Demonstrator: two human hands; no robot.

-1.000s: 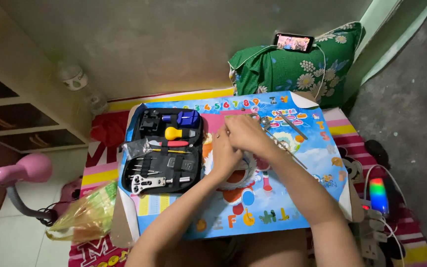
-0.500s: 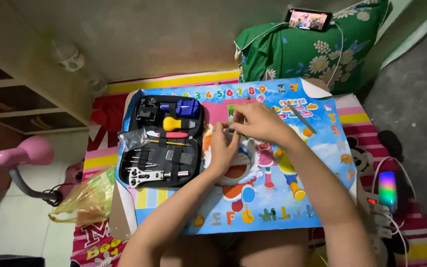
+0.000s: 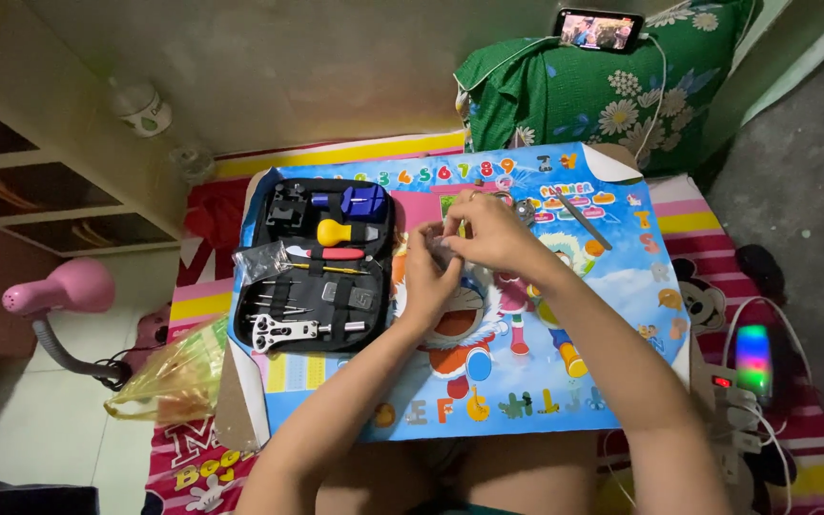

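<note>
The person is sitting at a low worktop (image 3: pixel 612 381) covered with a bright blue cartoon poster, and both hands are meeting near the centre of the frame. The left hand (image 3: pixel 428 277) is curling its grip around a small dark object (image 3: pixel 442 250), fingers folded in close. The right hand (image 3: pixel 488 234) is pinching at the same small object from above, fingertips drawn tight together; what the object is I cannot tell, since the fingers are covering most of it.

Just left of the hands, an open black tool case (image 3: pixel 317 262) is lying on the poster, holding a yellow-handled tool (image 3: pixel 336 232), a red-handled screwdriver (image 3: pixel 336 254) and a blue tool (image 3: pixel 360 200). A thin rod (image 3: pixel 582 219) is resting on the poster just right of the hands.

At the top of the frame, a phone (image 3: pixel 598 29) is leaning on a green flowered pillow (image 3: pixel 584 95). A pink lamp (image 3: pixel 64 291) is standing at the left edge, with a yellow plastic bag (image 3: pixel 174 377) beside it.
</note>
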